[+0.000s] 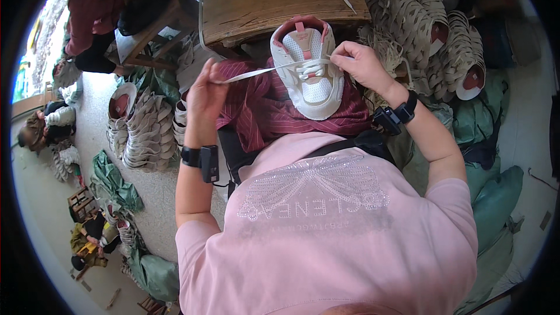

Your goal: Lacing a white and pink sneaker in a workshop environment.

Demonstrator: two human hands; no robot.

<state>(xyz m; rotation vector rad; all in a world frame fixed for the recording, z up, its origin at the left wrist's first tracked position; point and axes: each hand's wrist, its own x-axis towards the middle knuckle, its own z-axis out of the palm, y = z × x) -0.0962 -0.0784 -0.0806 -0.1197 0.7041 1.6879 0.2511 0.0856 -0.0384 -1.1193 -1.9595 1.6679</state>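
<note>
A white sneaker (pixel 319 94) with a pink collar lining lies sole down on a dark red striped cloth (pixel 251 114) over my lap, its toe pointing toward me. A flat white shoelace (pixel 252 73) is threaded across its tongue, and a long stretch runs out to the left. My left hand (pixel 207 90), off to the shoe's left, grips that stretch between thumb and fingers. At the shoe's right edge, my right hand (pixel 361 65) pinches the lace close to the upper eyelets; the fingertips partly hide what they hold.
A wooden bench (pixel 280 0) stands just beyond the shoe. Stacked shoe uppers (pixel 149 131) sit on the floor at left, and more nested uppers (pixel 417 17) fill the right. Green sacks (pixel 496 192) lie at right. Other people (pixel 93 239) sit farther left.
</note>
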